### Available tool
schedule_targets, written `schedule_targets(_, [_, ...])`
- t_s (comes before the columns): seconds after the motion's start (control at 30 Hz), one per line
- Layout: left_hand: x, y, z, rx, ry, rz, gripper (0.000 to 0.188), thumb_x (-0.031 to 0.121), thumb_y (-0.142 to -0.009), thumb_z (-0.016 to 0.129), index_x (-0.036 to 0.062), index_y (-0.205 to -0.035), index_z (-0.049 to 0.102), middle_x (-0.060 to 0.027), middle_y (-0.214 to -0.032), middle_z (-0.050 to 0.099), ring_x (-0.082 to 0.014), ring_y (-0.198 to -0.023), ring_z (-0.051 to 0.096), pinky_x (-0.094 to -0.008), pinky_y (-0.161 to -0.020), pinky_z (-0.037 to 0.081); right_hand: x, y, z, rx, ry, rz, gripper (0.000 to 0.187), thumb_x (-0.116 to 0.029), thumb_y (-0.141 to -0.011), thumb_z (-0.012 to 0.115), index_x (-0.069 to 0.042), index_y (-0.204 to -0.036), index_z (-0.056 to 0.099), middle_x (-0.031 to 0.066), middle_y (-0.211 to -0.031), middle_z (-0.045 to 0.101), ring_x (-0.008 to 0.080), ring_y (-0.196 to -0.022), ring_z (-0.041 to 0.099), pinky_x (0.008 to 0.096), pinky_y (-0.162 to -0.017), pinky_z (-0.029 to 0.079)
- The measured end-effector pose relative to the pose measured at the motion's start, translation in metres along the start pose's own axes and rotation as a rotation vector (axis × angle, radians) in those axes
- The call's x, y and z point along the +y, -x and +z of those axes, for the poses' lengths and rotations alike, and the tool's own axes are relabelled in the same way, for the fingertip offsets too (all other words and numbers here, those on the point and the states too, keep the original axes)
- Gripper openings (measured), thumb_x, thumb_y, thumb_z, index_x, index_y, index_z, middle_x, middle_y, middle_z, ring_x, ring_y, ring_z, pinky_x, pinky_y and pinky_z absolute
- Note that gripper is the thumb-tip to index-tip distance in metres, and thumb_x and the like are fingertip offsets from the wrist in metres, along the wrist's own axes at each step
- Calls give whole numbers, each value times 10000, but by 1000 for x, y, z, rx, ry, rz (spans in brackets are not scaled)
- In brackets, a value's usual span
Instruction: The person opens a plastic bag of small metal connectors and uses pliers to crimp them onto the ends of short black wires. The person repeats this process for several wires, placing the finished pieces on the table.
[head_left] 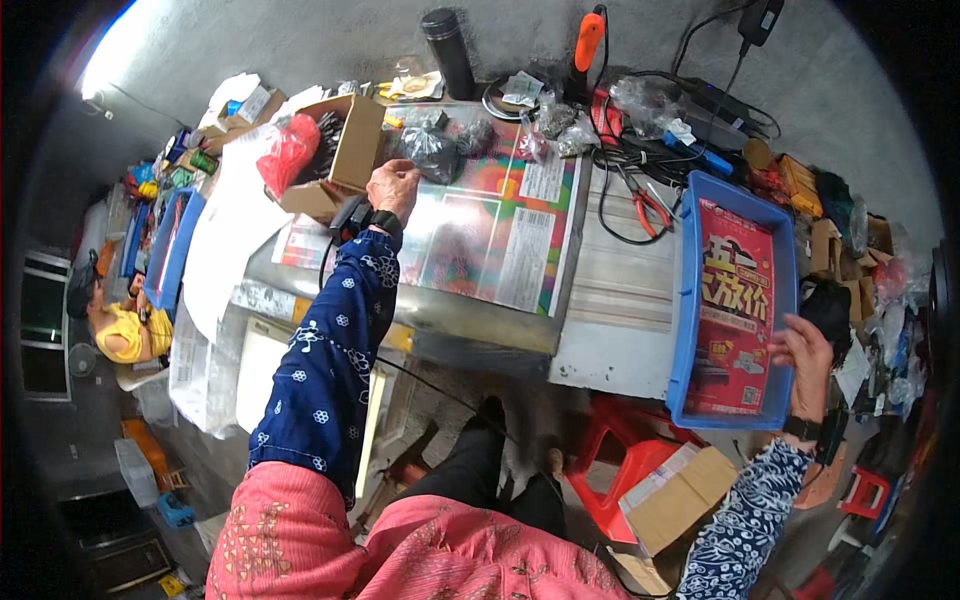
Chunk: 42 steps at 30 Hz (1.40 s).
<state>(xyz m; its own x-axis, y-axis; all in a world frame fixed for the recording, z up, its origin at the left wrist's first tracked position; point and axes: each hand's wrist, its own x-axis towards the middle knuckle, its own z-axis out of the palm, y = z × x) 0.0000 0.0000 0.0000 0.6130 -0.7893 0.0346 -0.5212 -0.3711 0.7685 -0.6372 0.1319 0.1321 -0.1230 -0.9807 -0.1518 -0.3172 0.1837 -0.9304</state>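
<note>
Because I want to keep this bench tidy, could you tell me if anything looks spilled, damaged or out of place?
No spill or damage stands out. Left of the blue tray, black cables lie bunched in loose loops beside the red-handled pliers; the tangle looks untidy on the work surface.

The blue rectangular tray (688, 290) looks smooth plastic, the red printed sheet (735, 325) paper, the open brown box (359, 142) matt cardboard, the dark bag (432, 155) glossy plastic.
</note>
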Motion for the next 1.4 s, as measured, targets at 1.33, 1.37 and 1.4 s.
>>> schedule_targets(1.33, [98, 117, 65, -547, 501, 275, 155, -7, -851, 652, -11, -1005, 641, -49, -742, 645, -83, -597, 591, -226, -537, 489, 5, -47, 245, -290, -222, -42, 221, -58, -898, 596, 48, -1086, 639, 76, -856, 675, 99, -700, 636, 212, -617, 504])
schedule_targets(1.37, [98, 137, 72, -636, 568, 224, 173, -20, -869, 641, -38, -1039, 616, -69, -818, 652, -104, -621, 600, -230, -561, 512, 5, -46, 248, -292, -248, -87, 215, -48, -890, 603, 48, -1079, 643, 72, -868, 670, 94, -691, 627, 212, -619, 505])
schedule_targets(1.4, [98, 153, 80, -679, 575, 196, 198, -17, -864, 655, -31, -1055, 606, -63, -824, 644, -104, -649, 603, -235, -566, 519, 7, -46, 254, -272, -261, -123, 205, -19, -866, 625, 44, -1059, 653, 57, -868, 657, 84, -680, 615, 201, -617, 499])
